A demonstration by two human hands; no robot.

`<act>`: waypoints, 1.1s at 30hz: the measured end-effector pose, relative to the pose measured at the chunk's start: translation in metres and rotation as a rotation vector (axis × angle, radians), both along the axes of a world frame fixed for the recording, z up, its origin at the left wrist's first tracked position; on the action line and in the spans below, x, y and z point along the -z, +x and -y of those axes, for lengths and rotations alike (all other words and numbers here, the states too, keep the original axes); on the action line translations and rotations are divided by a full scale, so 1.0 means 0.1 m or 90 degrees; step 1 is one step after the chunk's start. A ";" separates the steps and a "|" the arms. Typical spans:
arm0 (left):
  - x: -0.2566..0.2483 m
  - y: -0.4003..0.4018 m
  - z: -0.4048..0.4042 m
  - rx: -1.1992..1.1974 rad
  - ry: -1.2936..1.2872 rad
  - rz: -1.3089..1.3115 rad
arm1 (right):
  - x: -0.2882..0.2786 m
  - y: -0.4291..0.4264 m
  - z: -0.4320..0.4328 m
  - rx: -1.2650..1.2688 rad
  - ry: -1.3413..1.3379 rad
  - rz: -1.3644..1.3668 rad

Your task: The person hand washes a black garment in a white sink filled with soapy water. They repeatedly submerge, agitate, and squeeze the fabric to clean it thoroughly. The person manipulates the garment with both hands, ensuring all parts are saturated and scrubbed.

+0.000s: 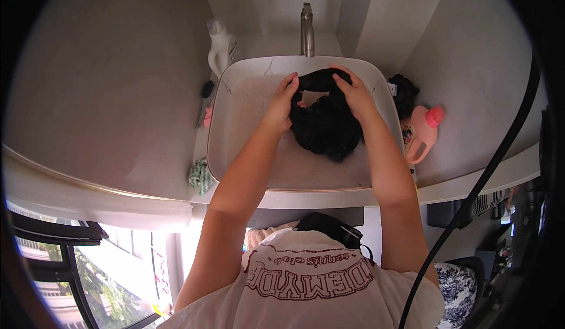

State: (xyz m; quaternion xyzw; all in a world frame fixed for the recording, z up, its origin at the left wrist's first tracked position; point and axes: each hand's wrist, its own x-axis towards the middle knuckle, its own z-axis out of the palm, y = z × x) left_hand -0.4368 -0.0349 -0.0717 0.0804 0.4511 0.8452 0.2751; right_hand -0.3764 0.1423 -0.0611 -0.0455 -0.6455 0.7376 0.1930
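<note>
A wet black cloth garment [329, 128] hangs from both hands over a white rectangular washbasin [238, 66] that holds cloudy, slightly foamy water. My left hand [282, 102] grips the garment's upper left edge, thumb on top. My right hand [351, 88] holds its upper right edge. Between the hands the cloth makes a band with an opening below it, through which a bit of finger shows. The lower part of the garment is bunched and hangs at the water. Behind the basin, a metal faucet [307, 31] points toward it; no stream of water is visible.
A white detergent bottle [220, 49] stands at the back left. Along the left rim lie a dark-bristled brush [205, 102] and a green checked cloth [201, 176]. Right of the basin are another black cloth [404, 93] and a pink bottle [421, 132]. A black cable [490, 166] crosses the right side.
</note>
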 end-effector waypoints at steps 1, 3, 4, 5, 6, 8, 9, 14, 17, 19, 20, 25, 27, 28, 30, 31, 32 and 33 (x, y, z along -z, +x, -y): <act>0.12 -0.11 0.00 0.009 -0.039 0.056 | 0.02 -0.02 0.04 -0.017 0.130 -0.029; 0.32 -0.26 0.01 0.025 -0.118 0.170 | 0.02 -0.03 0.18 -0.061 0.328 -0.024; 0.26 -0.19 -0.04 -0.022 -0.117 0.189 | 0.01 0.00 0.36 -0.054 0.341 -0.015; 0.37 -0.19 -0.08 -0.045 -0.176 0.009 | -0.03 0.06 0.53 -0.047 0.450 -0.027; 0.56 -0.23 -0.07 -0.076 -0.232 -0.173 | -0.10 0.14 0.76 0.003 0.605 -0.124; 0.70 -0.21 -0.09 -0.091 -0.270 -0.326 | -0.15 0.17 0.96 0.046 0.717 -0.226; 0.67 -0.16 -0.10 -0.080 -0.256 -0.298 | -0.11 0.13 0.95 0.088 0.724 -0.261; 0.01 0.19 -0.15 -0.006 -0.113 0.184 | -0.07 -0.02 0.72 0.244 0.652 -0.146; 0.27 0.08 -0.14 -0.091 -0.076 0.224 | -0.10 0.16 0.95 0.188 0.785 -0.321; 0.34 0.03 -0.13 -0.107 -0.085 0.224 | -0.09 0.16 0.96 0.157 0.769 -0.305; 0.37 0.02 -0.11 -0.117 -0.089 0.224 | -0.05 0.09 0.88 0.175 0.729 -0.250; 0.12 -0.07 -0.01 0.114 -0.209 0.025 | 0.08 -0.09 0.47 0.196 0.639 0.071; 0.13 -0.07 -0.04 0.136 -0.215 -0.032 | 0.43 -0.23 0.15 0.082 0.402 0.007; 0.01 0.01 -0.06 0.100 -0.247 -0.063 | 0.45 -0.25 0.12 0.021 0.283 -0.025; -0.05 0.08 -0.05 0.039 -0.282 -0.100 | 0.33 -0.15 0.16 -0.112 0.088 0.041; -0.05 0.09 -0.03 0.015 -0.287 -0.106 | 0.22 -0.08 0.22 -0.180 -0.013 0.074; -0.04 0.09 0.00 -0.008 -0.292 -0.112 | 0.18 -0.05 0.24 -0.187 0.174 0.090; -0.06 0.10 -0.03 -0.003 -0.264 -0.118 | 0.23 -0.06 0.24 -0.204 0.223 0.073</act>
